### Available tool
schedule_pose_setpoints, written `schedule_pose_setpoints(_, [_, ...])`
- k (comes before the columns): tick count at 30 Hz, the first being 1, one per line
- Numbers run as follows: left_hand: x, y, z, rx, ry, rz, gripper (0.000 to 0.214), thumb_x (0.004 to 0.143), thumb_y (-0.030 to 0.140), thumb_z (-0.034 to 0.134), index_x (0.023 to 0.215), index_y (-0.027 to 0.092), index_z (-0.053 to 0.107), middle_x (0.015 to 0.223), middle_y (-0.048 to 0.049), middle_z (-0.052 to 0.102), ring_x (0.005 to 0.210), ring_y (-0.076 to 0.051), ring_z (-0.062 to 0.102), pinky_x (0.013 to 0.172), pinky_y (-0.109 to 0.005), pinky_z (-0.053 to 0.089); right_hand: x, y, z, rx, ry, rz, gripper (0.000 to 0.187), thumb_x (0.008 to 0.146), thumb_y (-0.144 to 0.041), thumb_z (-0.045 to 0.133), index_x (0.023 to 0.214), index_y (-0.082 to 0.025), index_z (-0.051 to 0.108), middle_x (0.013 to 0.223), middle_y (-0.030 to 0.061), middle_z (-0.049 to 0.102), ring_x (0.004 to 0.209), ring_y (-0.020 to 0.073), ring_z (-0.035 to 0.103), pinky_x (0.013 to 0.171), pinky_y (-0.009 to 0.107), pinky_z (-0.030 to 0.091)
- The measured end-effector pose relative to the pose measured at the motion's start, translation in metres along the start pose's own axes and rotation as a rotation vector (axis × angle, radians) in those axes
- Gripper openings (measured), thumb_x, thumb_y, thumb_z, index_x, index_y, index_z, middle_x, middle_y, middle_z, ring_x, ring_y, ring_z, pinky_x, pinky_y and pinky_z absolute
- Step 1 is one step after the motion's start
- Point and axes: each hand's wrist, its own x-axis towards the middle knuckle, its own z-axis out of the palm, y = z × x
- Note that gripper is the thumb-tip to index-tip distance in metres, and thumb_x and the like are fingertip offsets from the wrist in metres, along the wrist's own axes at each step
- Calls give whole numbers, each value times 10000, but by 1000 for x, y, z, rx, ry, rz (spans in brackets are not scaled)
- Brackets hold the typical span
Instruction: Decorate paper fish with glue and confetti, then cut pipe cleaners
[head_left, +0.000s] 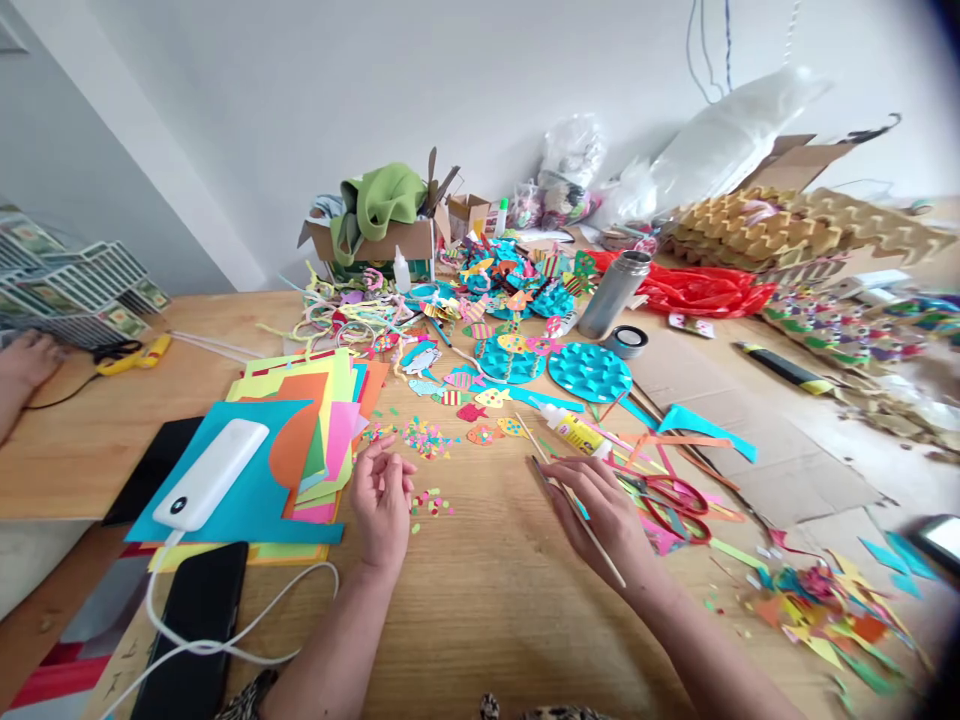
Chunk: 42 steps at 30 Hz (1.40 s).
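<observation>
My left hand (pixel 383 492) is above the table with its fingers curled in towards the thumb. Whether anything is between them is hidden. Small coloured confetti dots (pixel 433 503) lie just right of it, and a larger confetti pile (pixel 426 437) is beyond its fingertips. My right hand (pixel 592 505) is closed around a thin wooden stick (pixel 606 560), which slants across the hand. A second, dark-tipped thin tool (pixel 538 468) shows at the same fingers; its kind is unclear. Ahead lie paper fish (pixel 484 433) and a yellow-labelled glue bottle (pixel 576 430).
Red-handled scissors (pixel 679 507) and paper scraps lie at right, near a cardboard sheet (pixel 750 430). A steel flask (pixel 611 295) stands behind blue egg-tray discs (pixel 590 372). At left are coloured papers (pixel 225 480), a white power bank (pixel 214 473), and another person's hand (pixel 30 360).
</observation>
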Motion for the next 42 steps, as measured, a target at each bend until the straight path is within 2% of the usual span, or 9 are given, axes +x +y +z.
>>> schedule_pose_setpoints(6, [-1, -4, -1, -14, -43, -23, 225, 837, 338, 595, 1010, 195, 576, 666, 28, 589, 449, -74, 471, 343, -142, 381, -38, 25, -25, -197, -179, -2, 314, 943, -167, 502, 1242, -213, 585, 1157, 87, 675, 1109, 261, 539, 898, 428, 477])
schedule_pose_setpoints(9, [0, -6, -1, 2, -46, -13, 235, 843, 339, 588, 1030, 198, 575, 660, 30, 585, 459, -77, 474, 357, -142, 385, -38, 41, -24, -283, -298, -22, 353, 950, -187, 475, 1286, -215, 579, 1240, 89, 655, 1197, 288, 497, 940, 466, 449])
schedule_pose_setpoints(13, [2, -10, -3, 7, -45, 19, 251, 851, 325, 581, 1069, 201, 579, 666, 30, 585, 469, -75, 482, 390, -148, 396, -30, 54, -17, -425, -329, -66, 374, 923, -122, 468, 1252, -215, 621, 1243, 70, 662, 1206, 305, 492, 977, 491, 408])
schedule_pose_setpoints(18, [3, -11, -3, -3, -45, 28, 223, 849, 321, 582, 1038, 202, 581, 656, 29, 586, 478, -80, 490, 404, -152, 387, -31, 55, -18, -511, -228, -53, 419, 875, -47, 469, 1233, -197, 629, 1200, 73, 678, 1185, 297, 501, 1004, 496, 383])
schedule_pose_setpoints(24, [3, -5, -1, -23, -17, 21, 251, 848, 389, 588, 1021, 207, 585, 640, 39, 582, 457, -75, 486, 402, -158, 370, -24, 50, -21, -480, -16, 5, 253, 906, -168, 530, 1131, -163, 647, 1092, 118, 700, 1080, 300, 549, 892, 464, 458])
schedule_pose_setpoints(30, [3, 4, 1, -81, 20, 27, 358, 869, 531, 551, 990, 197, 585, 626, 36, 567, 428, -69, 454, 361, -155, 333, -11, 19, -17, -304, 167, 13, 186, 906, -163, 556, 1074, -170, 636, 965, 106, 696, 927, 255, 596, 819, 406, 492])
schedule_pose_setpoints(36, [4, 3, 2, -126, 19, 34, 407, 861, 581, 538, 959, 189, 585, 600, 36, 557, 416, -66, 442, 349, -150, 328, -52, -18, 3, -107, 215, 82, 211, 904, -119, 548, 1092, -202, 600, 848, 56, 619, 764, 196, 573, 700, 345, 470])
schedule_pose_setpoints(39, [4, 0, 2, -130, 10, 33, 394, 868, 568, 534, 959, 187, 585, 604, 34, 562, 423, -66, 447, 357, -151, 333, -73, -23, 14, -52, 211, 88, 207, 899, -108, 550, 1075, -207, 595, 807, 37, 579, 727, 180, 545, 661, 325, 448])
schedule_pose_setpoints(42, [4, -3, 3, -127, 3, 35, 380, 871, 557, 533, 953, 189, 577, 604, 36, 563, 422, -66, 447, 360, -152, 334, -78, -20, 19, -39, 213, 92, 169, 897, -108, 551, 1031, -201, 597, 767, 22, 557, 702, 170, 519, 655, 319, 431])
